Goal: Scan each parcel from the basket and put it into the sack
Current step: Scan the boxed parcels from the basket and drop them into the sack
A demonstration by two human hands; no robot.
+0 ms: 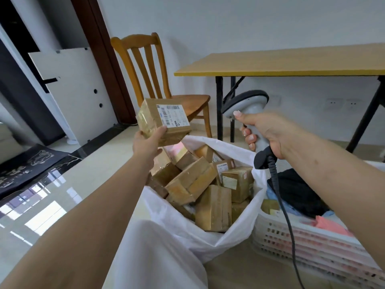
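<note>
While the left hand point(148, 140) holds a taped parcel point(163, 122) up, thumb curled over its near edge, it hangs right above the open sack point(208, 243) stuffed with boxes. Over at 3 o'clock, the right hand point(268, 134) has its fingers wrapped round the scanner point(248, 113) handle, with the basket point(308, 247) at 5 o'clock.

— Anything readable on the parcel point(164, 122) held up by the left hand point(149, 142)?
— White shipping label point(173, 115) on its top face: barcode stripes and rows of small print, too blurred to read.
— And on the boxes inside the sack point(208, 243)?
— Small labels point(222, 166) there too, print illegible.
— On the dark mat point(25, 170)?
— Pale figures only, not decipherable.
</note>
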